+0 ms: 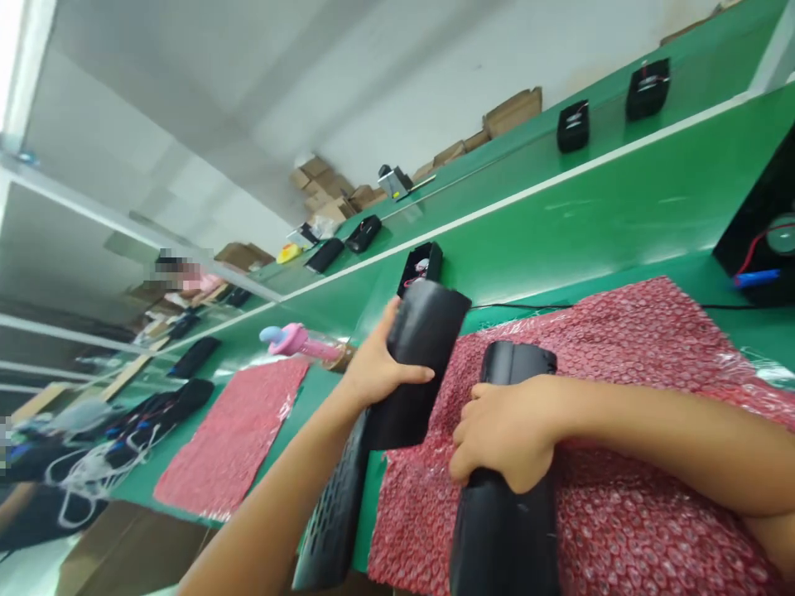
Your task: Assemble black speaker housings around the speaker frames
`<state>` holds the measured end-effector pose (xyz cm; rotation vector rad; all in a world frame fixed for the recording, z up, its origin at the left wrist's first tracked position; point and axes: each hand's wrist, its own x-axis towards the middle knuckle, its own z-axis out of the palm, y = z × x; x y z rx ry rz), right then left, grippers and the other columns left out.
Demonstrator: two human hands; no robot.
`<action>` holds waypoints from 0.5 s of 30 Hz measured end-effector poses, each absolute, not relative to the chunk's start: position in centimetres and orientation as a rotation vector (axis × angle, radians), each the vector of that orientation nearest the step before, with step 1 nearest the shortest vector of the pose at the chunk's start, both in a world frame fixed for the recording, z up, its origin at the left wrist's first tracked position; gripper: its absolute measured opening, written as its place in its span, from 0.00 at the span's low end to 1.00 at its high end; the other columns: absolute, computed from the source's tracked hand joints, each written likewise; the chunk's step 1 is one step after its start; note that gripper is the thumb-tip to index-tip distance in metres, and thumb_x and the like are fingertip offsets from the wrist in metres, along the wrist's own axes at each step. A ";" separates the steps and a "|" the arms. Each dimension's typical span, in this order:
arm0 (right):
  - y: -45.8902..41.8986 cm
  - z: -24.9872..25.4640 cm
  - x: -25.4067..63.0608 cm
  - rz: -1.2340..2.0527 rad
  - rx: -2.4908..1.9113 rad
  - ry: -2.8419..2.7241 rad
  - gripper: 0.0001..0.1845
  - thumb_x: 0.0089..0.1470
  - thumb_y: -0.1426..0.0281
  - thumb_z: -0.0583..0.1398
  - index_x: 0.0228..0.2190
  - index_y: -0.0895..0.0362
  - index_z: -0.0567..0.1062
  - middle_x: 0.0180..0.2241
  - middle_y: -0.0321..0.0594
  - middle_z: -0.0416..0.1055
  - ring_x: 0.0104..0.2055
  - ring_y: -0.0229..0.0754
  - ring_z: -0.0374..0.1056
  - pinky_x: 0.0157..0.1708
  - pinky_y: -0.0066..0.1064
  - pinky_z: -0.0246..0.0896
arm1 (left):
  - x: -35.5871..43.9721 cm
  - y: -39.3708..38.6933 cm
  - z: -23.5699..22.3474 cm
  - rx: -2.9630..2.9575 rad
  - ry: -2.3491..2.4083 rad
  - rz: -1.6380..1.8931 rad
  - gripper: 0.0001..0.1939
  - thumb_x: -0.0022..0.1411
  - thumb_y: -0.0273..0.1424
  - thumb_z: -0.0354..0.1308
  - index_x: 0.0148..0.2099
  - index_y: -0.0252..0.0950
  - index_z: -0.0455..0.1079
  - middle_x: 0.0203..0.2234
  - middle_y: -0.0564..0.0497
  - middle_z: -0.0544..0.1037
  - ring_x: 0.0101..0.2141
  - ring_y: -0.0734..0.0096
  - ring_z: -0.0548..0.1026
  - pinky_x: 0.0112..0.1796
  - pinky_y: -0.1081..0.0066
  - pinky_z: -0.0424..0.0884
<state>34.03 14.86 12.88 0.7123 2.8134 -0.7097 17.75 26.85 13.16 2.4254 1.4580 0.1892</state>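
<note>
My left hand (377, 364) is closed around a curved black plastic housing (417, 368), its thumb along the near face and its fingers hidden behind. My right hand (506, 426) grips a longer black plastic housing (506, 538) from above, over the red bubble wrap (621, 356). The lower end of that housing runs out of the picture. Below my left hand, a black housing with a slotted grille (332, 513) lies partly hidden. Just beyond the left-hand piece stands an open black housing (428, 258) with wires inside.
A pink bottle (304, 341) lies left of my left hand. Another red bubble wrap sheet (233, 439) covers the bench further left, near tangled white cables (93, 468). A low green divider (596, 207) crosses behind. At right sits a large black case (767, 223) with wires.
</note>
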 end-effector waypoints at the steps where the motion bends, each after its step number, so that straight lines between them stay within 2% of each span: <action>1: 15.0 13.0 34.1 -0.682 0.707 2.807 0.23 0.51 0.72 0.59 0.50 0.53 0.68 0.47 0.41 0.68 0.48 0.49 0.62 0.40 0.43 0.55 | 19.1 27.1 14.1 2.540 1.488 0.349 0.60 0.36 0.37 0.70 0.67 0.43 0.40 0.57 0.44 0.61 0.55 0.47 0.63 0.54 0.52 0.61; 4: 15.0 13.4 34.2 -0.654 0.704 2.800 0.19 0.53 0.72 0.58 0.48 0.54 0.70 0.46 0.42 0.68 0.47 0.50 0.63 0.37 0.43 0.58 | 24.3 29.1 16.8 2.841 1.541 0.767 0.52 0.39 0.39 0.69 0.65 0.47 0.48 0.61 0.46 0.52 0.60 0.41 0.51 0.58 0.48 0.52; 6: 15.1 13.6 34.3 -0.673 0.689 2.822 0.15 0.52 0.72 0.58 0.43 0.54 0.72 0.43 0.42 0.70 0.44 0.51 0.65 0.35 0.43 0.60 | 28.3 31.7 18.0 2.812 1.471 0.832 0.52 0.40 0.38 0.68 0.65 0.48 0.46 0.61 0.49 0.53 0.60 0.44 0.53 0.58 0.51 0.54; 8: 15.4 13.6 34.0 -0.715 0.669 2.849 0.11 0.50 0.73 0.59 0.38 0.55 0.73 0.39 0.41 0.72 0.39 0.50 0.68 0.32 0.43 0.61 | 32.3 34.9 18.4 2.565 1.386 0.771 0.55 0.44 0.36 0.65 0.67 0.46 0.35 0.59 0.49 0.59 0.56 0.53 0.63 0.54 0.57 0.63; 9: 15.7 13.4 33.7 -0.739 0.661 2.857 0.09 0.48 0.73 0.59 0.35 0.55 0.74 0.37 0.40 0.73 0.36 0.49 0.68 0.30 0.43 0.61 | 34.3 36.4 18.2 2.470 1.372 0.726 0.55 0.45 0.37 0.64 0.68 0.44 0.34 0.58 0.49 0.60 0.54 0.55 0.65 0.52 0.59 0.65; 12: 16.9 11.8 32.2 -0.838 0.598 2.869 0.05 0.44 0.75 0.61 0.25 0.52 0.74 0.27 0.35 0.73 0.28 0.45 0.69 0.26 0.39 0.61 | 39.2 39.5 16.0 2.583 1.420 0.508 0.60 0.36 0.38 0.70 0.67 0.46 0.40 0.59 0.48 0.61 0.56 0.49 0.62 0.54 0.57 0.61; 15: 18.4 9.0 30.5 -0.843 0.562 3.072 0.10 0.35 0.76 0.67 0.15 0.51 0.73 0.21 0.31 0.71 0.26 0.44 0.69 0.24 0.35 0.61 | 42.6 40.7 12.3 2.612 1.483 0.209 0.61 0.35 0.41 0.70 0.67 0.46 0.40 0.59 0.45 0.61 0.57 0.45 0.62 0.53 0.55 0.61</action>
